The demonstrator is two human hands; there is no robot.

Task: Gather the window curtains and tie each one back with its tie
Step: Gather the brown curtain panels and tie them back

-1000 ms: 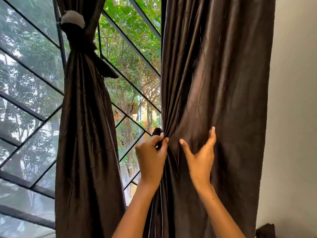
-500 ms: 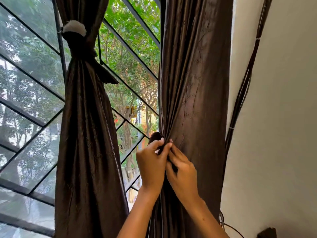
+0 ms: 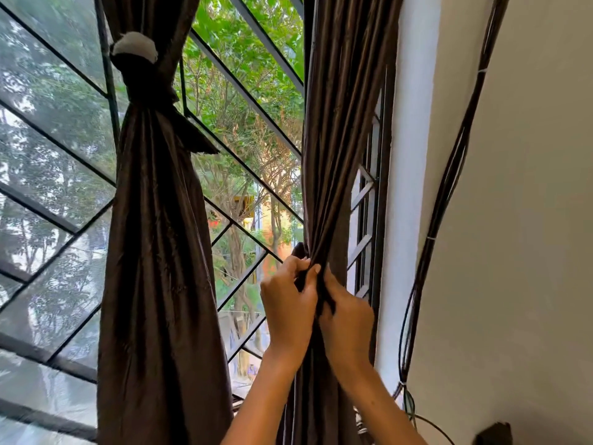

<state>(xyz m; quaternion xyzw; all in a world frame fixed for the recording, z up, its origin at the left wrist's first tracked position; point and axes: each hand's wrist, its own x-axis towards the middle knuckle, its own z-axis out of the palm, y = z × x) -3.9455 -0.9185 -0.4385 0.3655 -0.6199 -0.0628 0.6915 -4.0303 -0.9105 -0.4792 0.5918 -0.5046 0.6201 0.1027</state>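
Two dark brown satin curtains hang at the window. The left curtain [image 3: 157, 252] is bunched and bound high up by a dark tie [image 3: 144, 81] with a white end [image 3: 134, 46]. The right curtain [image 3: 340, 139] is drawn into a narrow bundle beside the window's right edge. My left hand [image 3: 288, 303] grips its left side, fingers curled round the folds, with a dark strip of fabric showing at its fingertips. My right hand [image 3: 346, 319] grips the same bundle from the right, touching my left hand.
The window frame [image 3: 382, 203] with slanted metal bars [image 3: 244, 91] stands behind the curtains, trees beyond. A white wall [image 3: 529, 220] lies at right, with a bundle of dark cables [image 3: 449, 187] running down it. A dark object [image 3: 494, 433] sits at the bottom right.
The right curtain went from spread wide to a narrow bundle, uncovering the wall, cables and window edge. My right hand swept left from the open fabric and closed on the bundle beside my left hand.
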